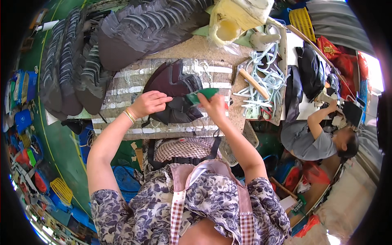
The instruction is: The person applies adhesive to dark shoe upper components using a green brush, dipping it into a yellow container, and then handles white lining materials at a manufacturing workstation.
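Dark shoe-upper pieces (pixel 164 79) lie in an overlapping stack on a board with white stripes (pixel 122 92) in front of me. My left hand (pixel 150 103) has its fingers drawn together, fingertips at the edge of a black piece (pixel 175 112) on the near side of the stack. Gripped in my right hand (pixel 213 107) is a flat green tool (pixel 208 94), held over the right edge of the pieces. Its working end is partly hidden, so its exact kind does not show.
Large fanned stacks of dark pieces (pixel 151 28) fill the back and left (pixel 67 69). A yellowed container (pixel 228 30) stands at the back. To the right are a wooden-handled hammer (pixel 254 83), pale blue strips (pixel 273 67) and red-handled scissors (pixel 266 113). A co-worker (pixel 316 136) sits farther right.
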`<act>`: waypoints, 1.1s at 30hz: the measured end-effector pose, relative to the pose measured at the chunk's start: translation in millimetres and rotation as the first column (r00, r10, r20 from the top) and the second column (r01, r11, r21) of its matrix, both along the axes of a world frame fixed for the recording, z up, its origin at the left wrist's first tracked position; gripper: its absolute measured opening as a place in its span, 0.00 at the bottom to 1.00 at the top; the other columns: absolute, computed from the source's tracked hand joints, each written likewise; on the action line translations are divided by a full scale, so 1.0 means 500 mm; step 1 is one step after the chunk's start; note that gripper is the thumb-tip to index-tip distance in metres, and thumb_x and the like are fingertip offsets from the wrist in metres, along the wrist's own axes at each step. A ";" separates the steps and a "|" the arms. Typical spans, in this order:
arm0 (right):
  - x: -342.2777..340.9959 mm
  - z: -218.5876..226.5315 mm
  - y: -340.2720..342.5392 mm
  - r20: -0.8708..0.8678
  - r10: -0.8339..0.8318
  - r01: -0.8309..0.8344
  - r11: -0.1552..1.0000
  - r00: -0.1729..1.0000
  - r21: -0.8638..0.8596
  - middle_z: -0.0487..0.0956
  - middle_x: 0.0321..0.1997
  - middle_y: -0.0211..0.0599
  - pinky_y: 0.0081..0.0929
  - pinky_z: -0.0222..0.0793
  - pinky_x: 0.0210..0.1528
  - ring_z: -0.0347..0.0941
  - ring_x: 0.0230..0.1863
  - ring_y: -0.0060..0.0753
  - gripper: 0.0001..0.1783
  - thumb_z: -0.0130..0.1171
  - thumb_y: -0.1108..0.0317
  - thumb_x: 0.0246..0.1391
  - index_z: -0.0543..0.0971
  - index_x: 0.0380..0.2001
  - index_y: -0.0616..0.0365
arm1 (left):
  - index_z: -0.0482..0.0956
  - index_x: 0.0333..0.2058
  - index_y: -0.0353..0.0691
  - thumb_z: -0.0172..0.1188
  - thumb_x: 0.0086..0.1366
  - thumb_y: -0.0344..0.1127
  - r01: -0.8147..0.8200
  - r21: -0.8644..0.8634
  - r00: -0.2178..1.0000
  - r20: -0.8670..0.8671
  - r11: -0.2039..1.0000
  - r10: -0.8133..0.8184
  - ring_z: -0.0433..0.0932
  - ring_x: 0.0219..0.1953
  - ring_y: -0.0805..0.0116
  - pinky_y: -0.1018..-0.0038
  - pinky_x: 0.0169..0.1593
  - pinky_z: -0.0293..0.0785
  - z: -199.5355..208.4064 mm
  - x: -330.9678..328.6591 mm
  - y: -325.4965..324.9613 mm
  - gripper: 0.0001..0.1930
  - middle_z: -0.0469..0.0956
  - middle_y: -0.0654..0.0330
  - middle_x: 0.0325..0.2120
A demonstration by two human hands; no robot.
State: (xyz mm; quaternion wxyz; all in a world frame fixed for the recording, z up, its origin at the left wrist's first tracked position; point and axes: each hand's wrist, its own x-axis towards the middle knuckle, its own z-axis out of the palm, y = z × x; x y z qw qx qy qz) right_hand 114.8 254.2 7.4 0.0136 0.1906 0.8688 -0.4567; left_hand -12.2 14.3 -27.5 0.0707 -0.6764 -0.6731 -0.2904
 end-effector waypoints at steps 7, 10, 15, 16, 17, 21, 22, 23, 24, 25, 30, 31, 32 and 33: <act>-0.022 0.059 0.000 -0.226 -0.037 0.029 0.999 0.973 -0.040 0.78 0.16 0.36 0.26 0.68 0.23 0.76 0.18 0.30 0.09 0.58 0.65 0.50 0.81 0.25 0.59 | 0.73 0.27 0.41 0.59 0.45 0.27 -0.091 -0.038 0.974 0.205 0.995 0.097 0.75 0.39 0.63 0.71 0.42 0.74 0.006 0.016 -0.011 0.08 0.78 0.63 0.38; -0.028 -0.015 0.015 0.004 -0.004 0.004 1.000 1.000 0.014 0.78 0.15 0.38 0.28 0.68 0.22 0.75 0.17 0.32 0.11 0.59 0.63 0.50 0.80 0.25 0.61 | 0.72 0.33 0.38 0.65 0.46 0.27 -0.309 -0.333 0.507 0.734 0.891 0.451 0.76 0.37 0.67 0.73 0.41 0.73 0.043 0.011 -0.026 0.14 0.78 0.63 0.35; -0.014 0.004 0.020 -0.008 -0.098 0.097 0.990 0.995 -0.103 0.78 0.15 0.37 0.26 0.67 0.21 0.75 0.17 0.30 0.12 0.59 0.62 0.50 0.81 0.25 0.61 | 0.69 0.46 0.31 0.68 0.48 0.31 -0.657 -0.245 0.199 0.856 0.713 0.478 0.74 0.41 0.70 0.74 0.47 0.70 0.146 -0.166 -0.078 0.26 0.76 0.55 0.40; -0.019 0.009 0.017 -0.023 -0.123 0.118 0.983 0.992 -0.141 0.78 0.15 0.36 0.25 0.66 0.21 0.75 0.16 0.28 0.12 0.59 0.62 0.50 0.81 0.25 0.61 | 0.68 0.47 0.31 0.68 0.49 0.33 -0.695 -0.294 0.205 0.793 0.656 0.573 0.74 0.42 0.69 0.73 0.47 0.70 0.150 -0.211 -0.096 0.27 0.76 0.55 0.41; -0.028 0.012 0.020 -0.027 -0.125 0.121 0.985 0.992 -0.125 0.78 0.15 0.36 0.25 0.66 0.21 0.75 0.16 0.28 0.12 0.59 0.62 0.50 0.81 0.25 0.61 | 0.69 0.45 0.31 0.69 0.48 0.35 -0.784 -0.229 0.312 0.658 0.577 0.686 0.75 0.41 0.67 0.72 0.46 0.70 0.131 -0.254 -0.124 0.27 0.76 0.54 0.40; -0.097 0.055 0.104 -0.256 -0.235 0.222 0.972 0.938 -0.076 0.78 0.17 0.37 0.23 0.64 0.21 0.73 0.18 0.22 0.14 0.57 0.64 0.53 0.78 0.27 0.67 | 0.66 0.47 0.35 0.69 0.47 0.34 -0.930 -0.169 0.262 0.318 0.326 0.911 0.72 0.44 0.52 0.65 0.49 0.67 0.105 -0.316 -0.157 0.30 0.72 0.49 0.42; -0.131 0.097 0.123 -0.336 -0.289 0.285 0.956 0.896 -0.062 0.78 0.18 0.37 0.23 0.65 0.22 0.73 0.18 0.22 0.14 0.57 0.63 0.53 0.78 0.27 0.67 | 0.65 0.48 0.36 0.68 0.48 0.33 -0.951 -0.033 0.299 0.157 0.308 0.941 0.70 0.46 0.52 0.64 0.50 0.65 0.120 -0.304 -0.121 0.29 0.71 0.50 0.44; -0.157 0.114 0.152 -0.293 -0.326 0.342 0.940 0.899 0.002 0.78 0.18 0.39 0.24 0.65 0.22 0.73 0.18 0.23 0.13 0.57 0.63 0.53 0.79 0.28 0.66 | 0.65 0.49 0.37 0.66 0.49 0.32 -0.948 0.112 0.299 -0.013 0.298 0.954 0.67 0.48 0.52 0.63 0.52 0.62 0.147 -0.281 -0.089 0.28 0.69 0.50 0.46; -0.182 0.092 0.186 -0.379 -0.319 0.360 0.932 0.869 0.041 0.78 0.20 0.39 0.25 0.65 0.23 0.74 0.19 0.26 0.11 0.58 0.64 0.52 0.79 0.29 0.62 | 0.66 0.49 0.37 0.65 0.50 0.31 -0.919 0.131 0.383 0.070 0.372 0.921 0.66 0.49 0.53 0.63 0.53 0.61 0.147 -0.260 -0.072 0.27 0.68 0.51 0.46; -0.210 0.084 0.210 -0.395 -0.266 0.353 0.921 0.879 0.164 0.79 0.23 0.36 0.25 0.66 0.25 0.74 0.20 0.29 0.10 0.59 0.63 0.51 0.80 0.29 0.59 | 0.66 0.49 0.37 0.64 0.52 0.30 -0.886 0.151 0.459 0.145 0.439 0.877 0.64 0.50 0.54 0.63 0.54 0.59 0.145 -0.234 -0.060 0.25 0.67 0.52 0.46; -0.282 0.053 0.249 -0.292 0.063 0.132 0.786 0.954 0.604 0.78 0.18 0.36 0.21 0.67 0.22 0.75 0.20 0.21 0.11 0.61 0.65 0.50 0.79 0.27 0.63 | 0.64 0.49 0.36 0.64 0.51 0.41 -0.694 -0.216 0.616 0.316 0.686 0.722 0.64 0.48 0.53 0.62 0.54 0.59 0.098 -0.028 0.016 0.29 0.67 0.51 0.45; -0.291 0.050 0.255 -0.287 0.071 0.122 0.791 0.955 0.600 0.78 0.18 0.36 0.21 0.67 0.22 0.75 0.20 0.21 0.11 0.61 0.65 0.50 0.79 0.27 0.63 | 0.62 0.52 0.37 0.64 0.50 0.42 -0.676 -0.316 0.589 0.312 0.666 0.746 0.64 0.49 0.52 0.61 0.54 0.60 0.082 0.008 0.021 0.33 0.66 0.51 0.47; -0.297 0.052 0.268 -0.172 -0.070 0.128 0.924 0.983 0.360 0.79 0.21 0.37 0.21 0.69 0.24 0.76 0.20 0.23 0.12 0.61 0.63 0.49 0.79 0.28 0.64 | 0.61 0.53 0.37 0.65 0.50 0.43 -0.663 -0.360 0.573 0.319 0.656 0.755 0.63 0.49 0.52 0.61 0.54 0.59 0.073 0.035 0.029 0.34 0.65 0.51 0.48; -0.300 0.054 0.276 -0.015 -0.173 0.174 0.980 0.985 0.095 0.80 0.24 0.38 0.22 0.70 0.25 0.77 0.21 0.25 0.13 0.61 0.62 0.49 0.78 0.29 0.64 | 0.60 0.55 0.37 0.65 0.49 0.43 -0.647 -0.405 0.558 0.326 0.646 0.763 0.63 0.50 0.52 0.61 0.53 0.59 0.066 0.054 0.036 0.36 0.64 0.52 0.50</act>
